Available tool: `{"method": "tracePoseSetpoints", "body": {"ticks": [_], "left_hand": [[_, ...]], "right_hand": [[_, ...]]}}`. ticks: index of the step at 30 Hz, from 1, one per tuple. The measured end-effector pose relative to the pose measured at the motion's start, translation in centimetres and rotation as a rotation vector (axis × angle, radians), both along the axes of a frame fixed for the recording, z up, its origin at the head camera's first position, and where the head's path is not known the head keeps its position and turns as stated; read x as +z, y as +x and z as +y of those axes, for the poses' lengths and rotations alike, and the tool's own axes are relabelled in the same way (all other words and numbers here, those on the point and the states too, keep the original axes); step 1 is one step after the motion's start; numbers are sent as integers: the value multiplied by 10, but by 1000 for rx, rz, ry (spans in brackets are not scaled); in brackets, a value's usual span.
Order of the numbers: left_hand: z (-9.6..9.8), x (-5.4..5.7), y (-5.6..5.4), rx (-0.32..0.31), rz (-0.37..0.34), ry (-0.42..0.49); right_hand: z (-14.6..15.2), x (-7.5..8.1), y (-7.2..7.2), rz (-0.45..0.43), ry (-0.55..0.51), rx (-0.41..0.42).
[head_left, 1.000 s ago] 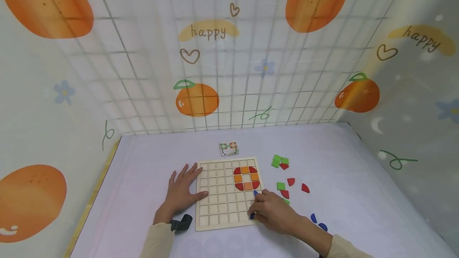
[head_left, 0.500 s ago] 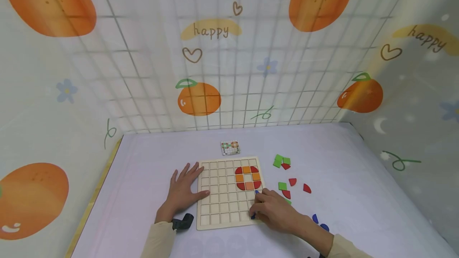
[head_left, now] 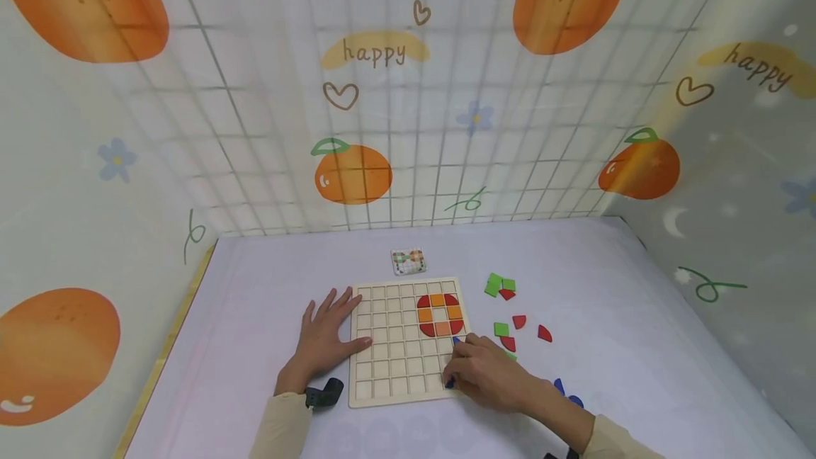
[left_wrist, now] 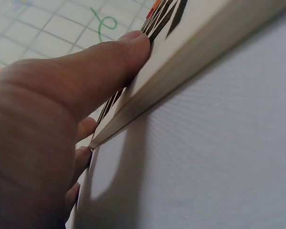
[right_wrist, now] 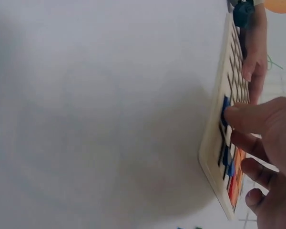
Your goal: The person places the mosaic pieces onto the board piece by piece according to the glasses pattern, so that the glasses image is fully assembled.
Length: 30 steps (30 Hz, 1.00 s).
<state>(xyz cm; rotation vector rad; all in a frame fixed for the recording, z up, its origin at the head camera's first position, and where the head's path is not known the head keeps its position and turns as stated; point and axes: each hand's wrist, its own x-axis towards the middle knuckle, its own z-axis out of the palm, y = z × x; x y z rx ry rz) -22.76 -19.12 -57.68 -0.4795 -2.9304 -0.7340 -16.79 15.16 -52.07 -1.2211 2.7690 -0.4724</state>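
A pale wooden grid board (head_left: 387,350) lies on the table, with a ring of red and orange tiles (head_left: 455,312) at its upper right. My left hand (head_left: 327,335) rests over the board's left edge, fingers spread; the left wrist view has the thumb (left_wrist: 128,52) lying on the rim. My right hand (head_left: 487,372) is over the lower right cells, its thumb and curled index finger at a small blue rounded tile (right_wrist: 225,110). Further blue tiles (right_wrist: 230,167) sit along that side in the right wrist view. In the head view the right hand mostly hides them.
A small pattern card (head_left: 408,261) lies behind the board. To the right are loose green squares (head_left: 494,285), red quarter-round tiles (head_left: 545,333) and two blue tiles (head_left: 576,401). A printed curtain (head_left: 408,154) hangs behind the table.
The head view has shifted slightly. Both hands stay in nearly the same places, the right one still at the blue tile.
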Motion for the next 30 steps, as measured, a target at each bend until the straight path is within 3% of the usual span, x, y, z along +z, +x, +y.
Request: {"method": "tracePoseSetpoints", "body": {"ticks": [3,5,9,12,17,21,30], "left_hand": [[2,1,-1,-3,-1,-1],[4,2,-1,-6,-5,-4],[4,2,0,-9,-6,-2],[3,2,1,-4,5,-1],[2,-1,0,4,10,5],[3,-5,-2,-14,-11,-6],[1,-3,-1,4,24,2]], "right_hand": [[8,7,-7,-21,-16,-72],[17,11,-15,-15,-42,-169],[41,12,-39,76,-83,-413],[55,7,-57,129,-45,-532],[61,-5,-78,208,72,-530],[59,-13,-82,254,118,-512],[50,-8,-90,114,60,-462]]}}
